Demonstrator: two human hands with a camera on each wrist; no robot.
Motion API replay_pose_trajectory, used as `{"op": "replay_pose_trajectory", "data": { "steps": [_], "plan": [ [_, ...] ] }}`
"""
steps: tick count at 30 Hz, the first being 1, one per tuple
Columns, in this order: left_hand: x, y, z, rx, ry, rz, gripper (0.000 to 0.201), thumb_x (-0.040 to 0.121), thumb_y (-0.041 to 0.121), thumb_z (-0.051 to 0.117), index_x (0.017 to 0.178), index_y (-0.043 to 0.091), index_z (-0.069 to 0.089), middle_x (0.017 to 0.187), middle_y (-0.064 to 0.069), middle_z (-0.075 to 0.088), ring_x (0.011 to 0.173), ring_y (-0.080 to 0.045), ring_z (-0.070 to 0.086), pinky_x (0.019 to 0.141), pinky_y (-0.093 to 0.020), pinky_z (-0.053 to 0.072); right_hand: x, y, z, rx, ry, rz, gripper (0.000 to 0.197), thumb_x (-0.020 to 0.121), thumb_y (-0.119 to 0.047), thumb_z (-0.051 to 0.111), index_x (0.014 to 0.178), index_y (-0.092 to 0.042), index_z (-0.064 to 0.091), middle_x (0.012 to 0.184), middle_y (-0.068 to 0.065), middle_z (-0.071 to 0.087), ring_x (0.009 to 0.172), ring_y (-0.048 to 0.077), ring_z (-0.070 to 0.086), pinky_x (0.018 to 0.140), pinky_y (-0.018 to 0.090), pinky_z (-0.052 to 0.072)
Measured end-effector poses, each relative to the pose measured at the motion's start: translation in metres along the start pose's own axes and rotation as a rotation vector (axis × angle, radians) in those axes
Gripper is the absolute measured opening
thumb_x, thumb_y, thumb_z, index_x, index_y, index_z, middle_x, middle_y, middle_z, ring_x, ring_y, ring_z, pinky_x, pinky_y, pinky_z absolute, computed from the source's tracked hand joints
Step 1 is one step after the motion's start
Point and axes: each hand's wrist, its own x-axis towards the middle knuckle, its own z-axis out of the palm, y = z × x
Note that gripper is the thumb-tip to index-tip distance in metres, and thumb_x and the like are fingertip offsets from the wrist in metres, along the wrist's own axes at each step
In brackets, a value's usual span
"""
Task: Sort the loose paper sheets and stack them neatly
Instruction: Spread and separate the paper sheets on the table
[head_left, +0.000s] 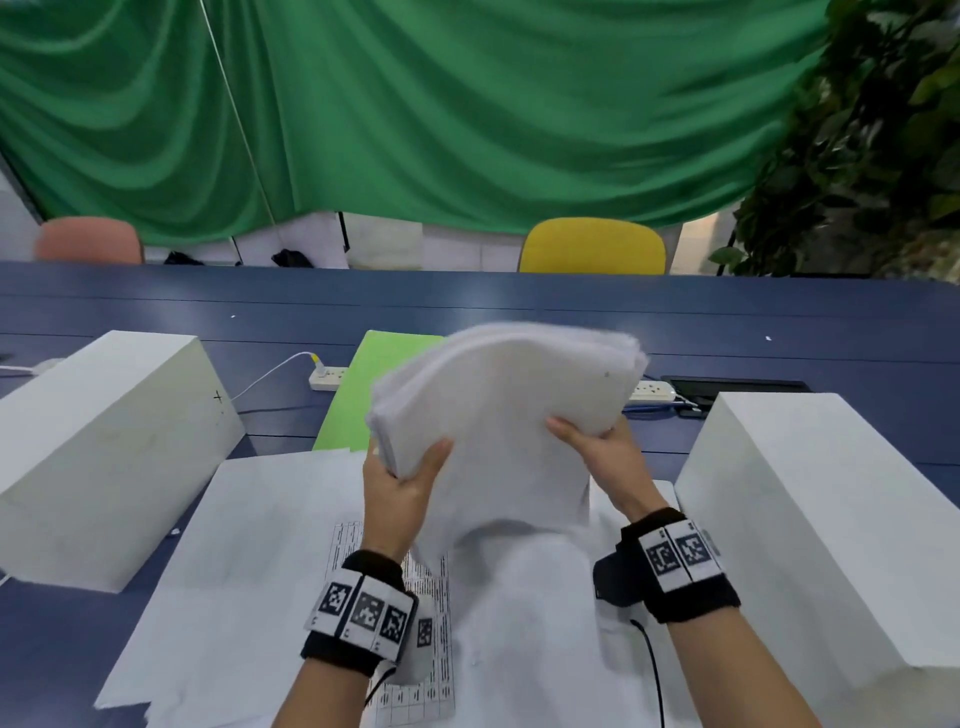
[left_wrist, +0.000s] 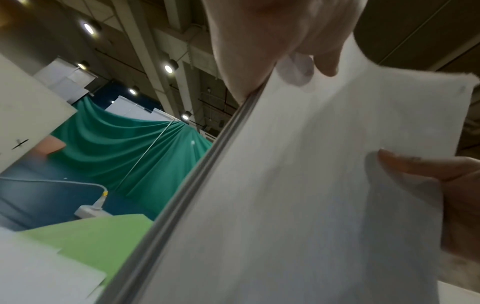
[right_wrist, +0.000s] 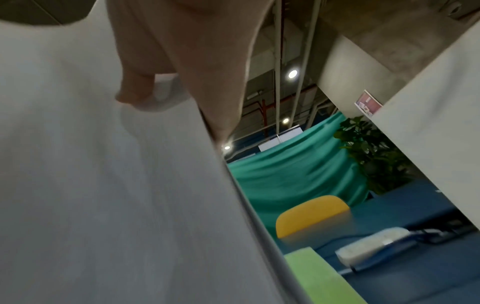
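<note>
Both hands grasp a blurred paper stack (head_left: 498, 410) mid-frame above the surface (head_left: 727, 312), left hand (head_left: 402, 486) on its left edge, right hand (head_left: 605, 457) on its right, loose sheets (head_left: 249, 545) lying below.

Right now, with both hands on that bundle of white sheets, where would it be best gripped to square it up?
Probably by its two opposite side edges, one hand from each side. The bundle of white sheets is raised, bowed and blurred, its far corners fanned. The left hand and right hand pinch only its near part, thumbs on top, so grips midway along the edges would likely curb the sagging.
</note>
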Motion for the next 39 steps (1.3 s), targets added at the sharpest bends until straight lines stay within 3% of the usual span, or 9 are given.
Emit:
{"op": "replay_pose_trajectory", "data": {
  "steps": [4,10,13,16,21,24,28,33,39],
  "plan": [
    [0.004,-0.005,0.003,0.012,0.016,-0.085,0.035,0.076,0.004,0.073,0.109,0.006,0.060,0.087,0.008,0.069,0.072,0.001,0.068,0.067,-0.022,0.054,0.001,0.009,0.004,-0.028,-0.016,0.045,0.023,0.078,-0.004,0.071,0.081,-0.025,0.062,0.085,-0.007,0.066,0.077,0.006,0.064,0.068,0.016,0.052],
    [0.018,0.019,0.003,0.009,0.059,0.064,0.033,0.082,-0.001,0.063,0.095,0.029,0.057,0.080,0.019,0.071,0.073,0.004,0.065,0.072,-0.015,0.054,0.012,-0.006,0.004,0.047,-0.005,-0.045,0.019,0.078,-0.004,0.071,0.079,-0.022,0.064,0.070,-0.015,0.070,0.062,-0.005,0.065,0.059,0.012,0.052],
    [0.010,-0.016,-0.012,0.116,0.063,-0.073,0.024,0.081,0.003,0.067,0.090,0.024,0.063,0.078,0.013,0.073,0.079,-0.007,0.068,0.066,-0.019,0.054,0.002,0.035,0.002,-0.039,-0.078,0.106,0.013,0.076,-0.010,0.075,0.085,-0.017,0.068,0.090,0.004,0.073,0.071,0.008,0.066,0.066,0.017,0.052],
    [-0.009,-0.062,-0.025,0.349,0.007,-0.287,0.009,0.083,0.018,0.069,0.090,0.013,0.065,0.094,-0.009,0.071,0.090,-0.021,0.066,0.062,-0.010,0.050,-0.018,0.081,0.003,-0.170,-0.170,0.232,0.040,0.071,-0.033,0.072,0.098,-0.004,0.067,0.088,0.010,0.072,0.078,0.015,0.064,0.058,0.012,0.049],
    [-0.007,-0.069,-0.057,0.432,0.147,-0.299,0.020,0.092,0.026,0.056,0.095,0.008,0.063,0.088,-0.007,0.066,0.079,-0.020,0.059,0.068,-0.031,0.045,-0.014,0.099,0.015,-0.215,-0.183,0.341,0.011,0.091,-0.008,0.055,0.098,-0.012,0.063,0.077,-0.002,0.067,0.061,0.005,0.063,0.056,0.019,0.049],
    [-0.009,-0.094,-0.101,0.817,0.204,-0.430,0.025,0.096,0.019,0.045,0.110,0.005,0.061,0.112,-0.015,0.062,0.101,-0.030,0.055,0.085,-0.037,0.041,-0.015,0.136,0.023,-0.386,-0.295,0.429,0.019,0.092,-0.014,0.054,0.110,-0.014,0.060,0.102,0.008,0.067,0.090,0.021,0.064,0.080,0.029,0.051],
    [-0.041,-0.125,-0.137,1.329,-0.030,-0.747,0.041,0.093,0.029,0.049,0.127,0.006,0.045,0.138,-0.014,0.039,0.125,-0.033,0.038,0.100,-0.041,0.038,-0.028,0.189,0.025,-0.633,-0.332,0.576,0.039,0.092,-0.022,0.054,0.124,0.000,0.054,0.124,0.015,0.060,0.114,0.028,0.057,0.098,0.033,0.045],
    [-0.035,-0.122,-0.144,1.082,0.030,-0.790,0.054,0.087,0.019,0.063,0.126,-0.008,0.039,0.133,-0.027,0.040,0.117,-0.040,0.046,0.098,-0.041,0.039,-0.028,0.196,0.028,-0.683,-0.288,0.625,0.051,0.092,-0.030,0.053,0.133,-0.001,0.046,0.133,0.014,0.053,0.122,0.028,0.051,0.105,0.035,0.040],
    [-0.026,-0.129,-0.154,0.902,-0.023,-0.844,0.066,0.086,0.022,0.065,0.138,-0.006,0.035,0.144,-0.021,0.039,0.134,-0.032,0.037,0.110,-0.037,0.030,-0.031,0.180,0.030,-0.651,-0.283,0.639,0.041,0.094,-0.022,0.051,0.129,-0.001,0.050,0.129,0.014,0.057,0.118,0.028,0.054,0.101,0.032,0.041]
  ]
}}
